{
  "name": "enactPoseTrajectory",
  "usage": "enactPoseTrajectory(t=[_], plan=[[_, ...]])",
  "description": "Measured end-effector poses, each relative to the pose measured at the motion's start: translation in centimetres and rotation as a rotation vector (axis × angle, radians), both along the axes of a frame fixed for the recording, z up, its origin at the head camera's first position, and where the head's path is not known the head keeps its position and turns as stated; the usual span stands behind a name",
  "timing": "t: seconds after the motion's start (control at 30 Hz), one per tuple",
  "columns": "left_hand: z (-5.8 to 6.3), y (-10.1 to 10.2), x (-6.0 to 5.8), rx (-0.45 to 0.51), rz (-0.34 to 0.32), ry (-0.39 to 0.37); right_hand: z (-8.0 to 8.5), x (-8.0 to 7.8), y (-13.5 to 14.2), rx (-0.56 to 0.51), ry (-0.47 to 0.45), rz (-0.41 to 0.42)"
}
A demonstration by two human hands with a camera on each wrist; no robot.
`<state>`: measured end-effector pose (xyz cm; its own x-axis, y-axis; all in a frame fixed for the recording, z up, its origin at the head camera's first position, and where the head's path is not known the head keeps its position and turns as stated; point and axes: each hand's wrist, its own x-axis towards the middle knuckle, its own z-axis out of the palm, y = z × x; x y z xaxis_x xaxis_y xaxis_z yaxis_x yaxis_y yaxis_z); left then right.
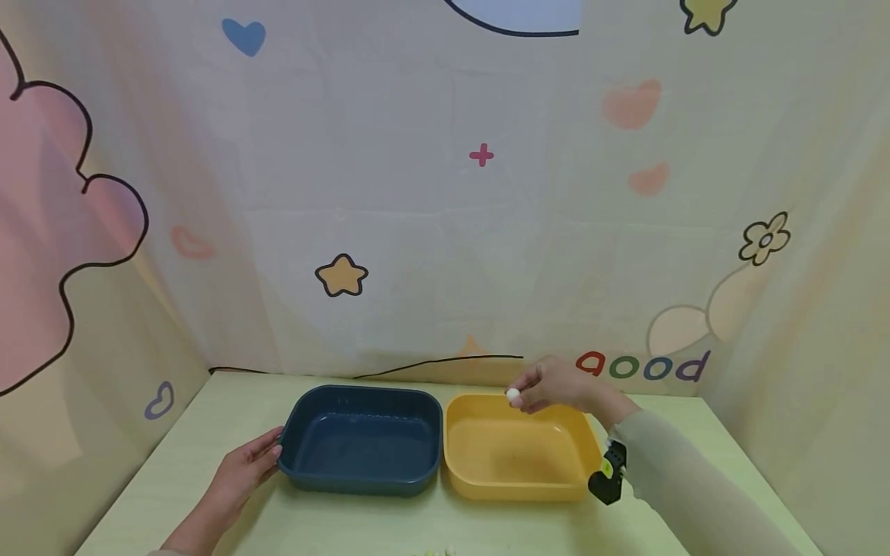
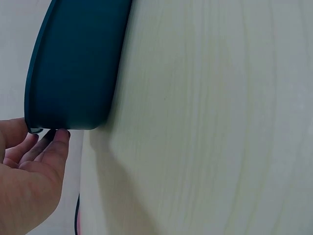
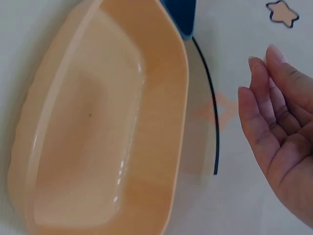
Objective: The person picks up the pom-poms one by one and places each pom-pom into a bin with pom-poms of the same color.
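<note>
In the head view my left hand (image 1: 239, 475) is at the left end of a dark blue basin (image 1: 361, 486). The left wrist view shows its thumb at the rim and curled fingers against the outer end wall of the blue basin (image 2: 73, 68), holding it there. My right hand (image 1: 552, 384) pinches a small white round piece (image 1: 513, 394) between thumb and fingertips, above the far side of a yellow basin (image 1: 518, 490). In the right wrist view the fingertips of the right hand (image 3: 281, 117) meet, and the white piece is hidden.
Both basins stand side by side on a pale wood-grain table (image 1: 334, 525). A patterned cloth (image 1: 417, 193) hangs behind and at the sides. A few small pale bits (image 1: 439, 552) show at the bottom edge of the head view. A dark watch (image 1: 608, 472) sits on the right wrist.
</note>
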<state>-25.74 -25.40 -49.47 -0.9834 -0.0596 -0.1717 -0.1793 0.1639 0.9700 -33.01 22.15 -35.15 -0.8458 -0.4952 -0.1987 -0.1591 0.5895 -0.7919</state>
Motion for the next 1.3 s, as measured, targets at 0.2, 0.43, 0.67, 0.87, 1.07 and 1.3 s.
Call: enactPoseTrajectory(t=[0.2, 0.43, 0.67, 0.87, 1.07, 1.3], plan=[[0.2, -0.1, 0.1, -0.004, -0.013, 0.003, -1.4, -1.2, 0.7, 0.011, -0.017, -0.036], [0.2, -0.3, 0.2, -0.007, -0.022, 0.005, -3.0, -2.2, 1.1, 0.057, -0.064, -0.058], [0.1, -0.2, 0.3, 0.003, -0.014, 0.001, -4.3, -3.2, 1.2, 0.139, -0.110, -0.073], [0.0, -0.1, 0.1, -0.004, -0.007, 0.009, -5.5, -3.9, 1.3, 0.185, -0.146, -0.114], [0.0, -0.1, 0.0, -0.006, -0.008, 0.010, -6.4, -4.2, 1.0, 0.273, -0.154, -0.122], [0.1, -0.1, 0.2, -0.013, -0.015, 0.014, -7.2, -4.2, 0.2, 0.354, -0.150, -0.092]])
